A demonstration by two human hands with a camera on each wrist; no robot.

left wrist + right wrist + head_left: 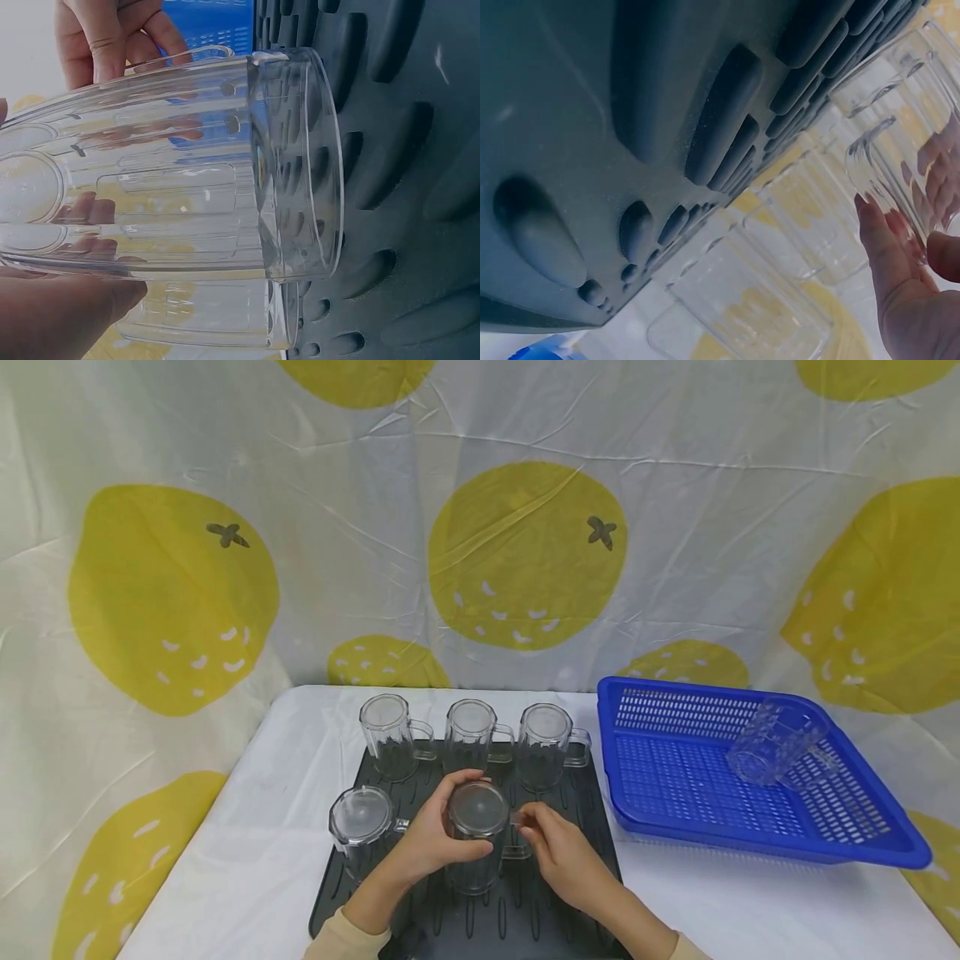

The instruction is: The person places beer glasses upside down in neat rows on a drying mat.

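A clear glass mug (pixel 478 810) is held upside down, its rim close over the dark ribbed drying mat (pixel 498 935). My left hand (pixel 429 835) grips its body, thumb on the near side and fingers round the far side. At the handle, on the mug's right, the fingers of my right hand (pixel 558 856) are curled and pinch it. The left wrist view shows the mug's faceted wall (pixel 180 180) lying between both hands. In the right wrist view, my right hand (pixel 911 292) is beside the handle.
Another upside-down mug (pixel 362 816) stands front left on the mat. Three more mugs, including the middle one (pixel 471 731), line the mat's back edge, handles to the right. A blue basket (pixel 660 777) on the right holds glassware (pixel 772 743) lying on its side. A lemon-print curtain hangs behind.
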